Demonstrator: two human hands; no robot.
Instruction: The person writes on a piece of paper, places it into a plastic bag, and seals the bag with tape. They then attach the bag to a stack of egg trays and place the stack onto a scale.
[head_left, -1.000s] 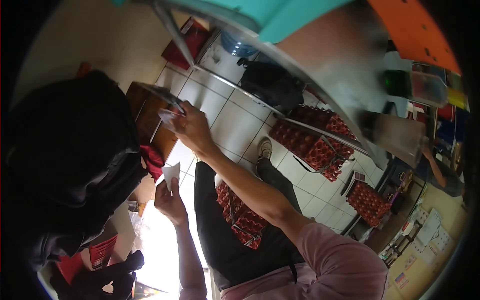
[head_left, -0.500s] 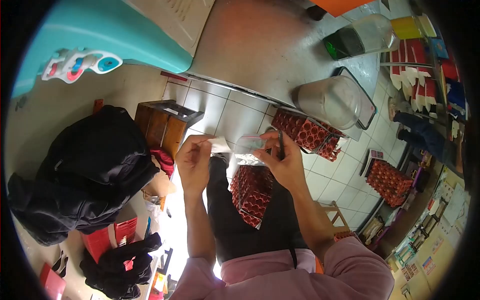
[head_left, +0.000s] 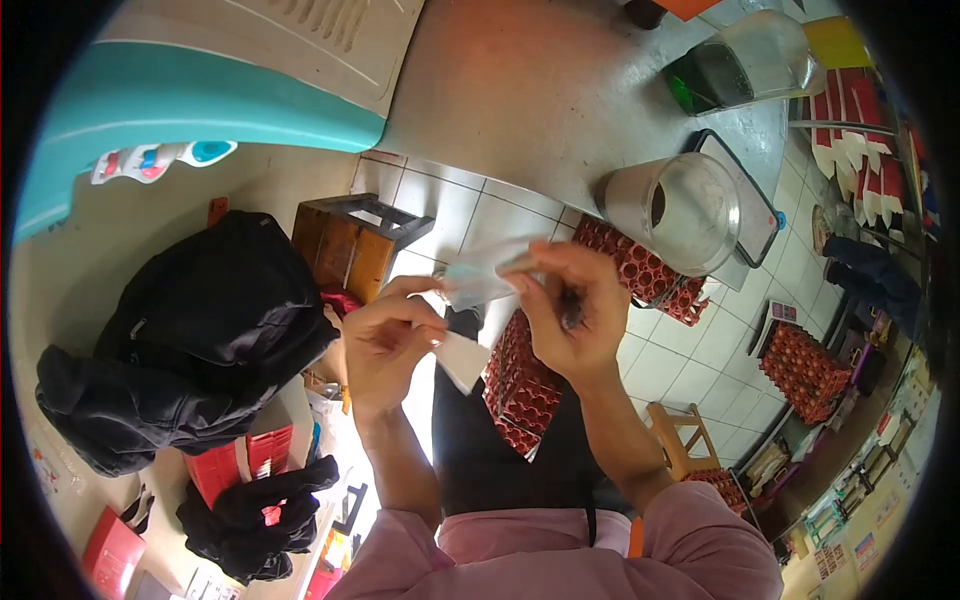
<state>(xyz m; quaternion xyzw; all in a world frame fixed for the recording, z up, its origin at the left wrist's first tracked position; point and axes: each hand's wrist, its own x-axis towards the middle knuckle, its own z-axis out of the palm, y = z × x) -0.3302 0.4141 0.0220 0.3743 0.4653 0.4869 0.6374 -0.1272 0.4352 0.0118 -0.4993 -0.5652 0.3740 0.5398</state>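
Observation:
My left hand (head_left: 385, 345) is closed, pinching a small white paper slip (head_left: 462, 362) that points down and to the right. Its upper fingers reach the left edge of a clear plastic bag (head_left: 475, 283), smeared by motion. On the other side, my right hand (head_left: 580, 310) grips the bag between thumb and fingers. Something small and dark (head_left: 570, 308) is tucked into the right palm, its kind unclear. Both hands are raised in front of my lap, close together.
A stack of red egg trays (head_left: 522, 385) stands below my hands, with more egg trays (head_left: 640, 265) beside the metal table (head_left: 480, 110). On the table are a plastic tub (head_left: 680, 210), a phone (head_left: 750, 200) and a bottle (head_left: 740, 65). A wooden stool (head_left: 345, 245) and black backpack (head_left: 220, 290) are left.
My hands have come closer together. The paper slip has swung downward, and the bag has shifted, with my left fingers now at its edge. The view has turned slightly.

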